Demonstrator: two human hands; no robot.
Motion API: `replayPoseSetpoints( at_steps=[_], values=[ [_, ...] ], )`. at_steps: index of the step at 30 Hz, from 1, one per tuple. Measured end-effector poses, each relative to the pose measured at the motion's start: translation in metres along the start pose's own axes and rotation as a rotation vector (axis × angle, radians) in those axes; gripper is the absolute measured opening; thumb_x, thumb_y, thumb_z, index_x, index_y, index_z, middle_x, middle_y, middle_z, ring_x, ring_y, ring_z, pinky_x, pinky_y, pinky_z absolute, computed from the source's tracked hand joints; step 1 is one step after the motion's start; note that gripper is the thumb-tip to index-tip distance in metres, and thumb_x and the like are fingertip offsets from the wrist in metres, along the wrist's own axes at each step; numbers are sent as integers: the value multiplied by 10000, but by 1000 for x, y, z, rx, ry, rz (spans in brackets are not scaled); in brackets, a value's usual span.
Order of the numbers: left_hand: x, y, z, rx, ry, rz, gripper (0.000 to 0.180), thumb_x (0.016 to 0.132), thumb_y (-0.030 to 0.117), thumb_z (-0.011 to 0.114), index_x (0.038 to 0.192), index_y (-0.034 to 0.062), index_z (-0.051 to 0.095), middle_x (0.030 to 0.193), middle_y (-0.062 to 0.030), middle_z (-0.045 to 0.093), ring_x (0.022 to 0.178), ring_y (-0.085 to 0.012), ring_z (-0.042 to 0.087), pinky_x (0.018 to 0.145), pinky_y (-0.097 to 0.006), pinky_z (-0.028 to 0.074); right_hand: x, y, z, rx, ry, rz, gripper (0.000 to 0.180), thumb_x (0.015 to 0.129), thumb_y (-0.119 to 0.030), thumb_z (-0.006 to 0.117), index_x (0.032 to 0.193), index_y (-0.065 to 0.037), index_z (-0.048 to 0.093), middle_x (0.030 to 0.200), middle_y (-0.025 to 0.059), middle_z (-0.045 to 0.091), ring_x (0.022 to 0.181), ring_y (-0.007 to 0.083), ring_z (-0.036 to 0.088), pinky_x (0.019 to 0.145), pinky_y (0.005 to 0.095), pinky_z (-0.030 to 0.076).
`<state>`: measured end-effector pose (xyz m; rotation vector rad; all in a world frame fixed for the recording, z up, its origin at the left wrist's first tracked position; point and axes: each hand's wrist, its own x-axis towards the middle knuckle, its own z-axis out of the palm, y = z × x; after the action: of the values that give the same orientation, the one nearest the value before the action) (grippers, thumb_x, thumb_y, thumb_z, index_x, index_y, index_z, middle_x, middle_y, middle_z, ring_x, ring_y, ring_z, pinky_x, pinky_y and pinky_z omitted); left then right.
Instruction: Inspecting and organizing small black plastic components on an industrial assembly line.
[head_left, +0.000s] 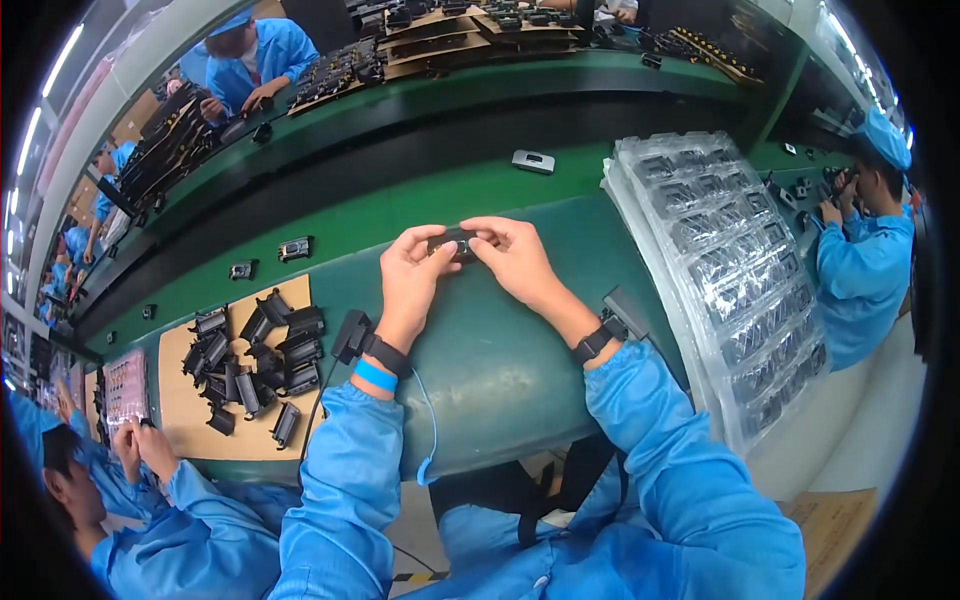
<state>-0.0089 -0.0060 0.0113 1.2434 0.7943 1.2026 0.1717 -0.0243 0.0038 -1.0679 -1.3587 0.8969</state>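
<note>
Both of my hands are closed on one small black plastic housing, held just above the green bench top. My left hand (pixel 410 282) grips its left end, thumb on the face. With thumb and fingers, my right hand (pixel 515 262) pinches the other end. Part of the black plastic housing (pixel 464 235) shows between the fingertips; the rest is hidden by them. Left of my left wrist, a pile of black plastic parts (pixel 262 362) lies loose on a cardboard sheet (pixel 178 425). A blue band (pixel 375 375) with a coiled cord circles my left wrist.
Stacked transparent plastic trays (pixel 700 240) with moulded pockets stand at the right. A silver-grey device (pixel 533 161) rests beyond my hands. Two small dark units (pixel 294 248) sit on the green strip at far left. Co-workers in blue occupy both sides, and a loaded shelf (pixel 440 60) runs across the back.
</note>
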Motion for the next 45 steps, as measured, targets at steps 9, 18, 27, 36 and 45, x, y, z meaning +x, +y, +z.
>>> replayPoseSetpoints(
  at_steps=[9,18,27,36,45],
  values=[
    [4,-2,4,-33,2,-6,271,985,-9,694,1248,-29,633,1110,-128,752,974,-167,734,799,-284,637,-1,-2,-5,5,3,-4,264,953,-45,718,1207,24,738,944,39,723,831,102,652,769,267,554],
    [1,-8,-2,-41,-51,42,278,961,-19,714,1227,-25,638,1134,-134,724,997,-198,727,809,-310,644,-2,2,1,54,-31,-38,251,973,-29,721,1211,49,718,987,56,731,893,100,670,783,258,563],
    [3,-9,-6,-2,-18,30,275,930,-43,746,1176,-7,628,1024,-75,733,849,-102,694,711,-246,590,-1,2,1,21,-163,-90,316,988,49,641,1302,33,677,1060,57,682,901,96,617,804,246,541],
    [-4,2,-1,56,24,3,264,900,-13,767,1150,13,686,1036,-127,746,873,-188,740,757,-302,629,-147,-46,-14,-731,-240,-364,391,889,-101,682,1278,-57,680,1305,179,682,1268,380,612,1098,496,479],
    [7,-8,-4,45,-11,8,211,938,-18,726,1128,35,651,976,-24,687,864,-109,685,699,-246,575,-273,-189,-118,-346,-311,-40,236,986,-201,740,1168,-53,772,1027,114,790,862,224,760,742,329,592]
  ],
)
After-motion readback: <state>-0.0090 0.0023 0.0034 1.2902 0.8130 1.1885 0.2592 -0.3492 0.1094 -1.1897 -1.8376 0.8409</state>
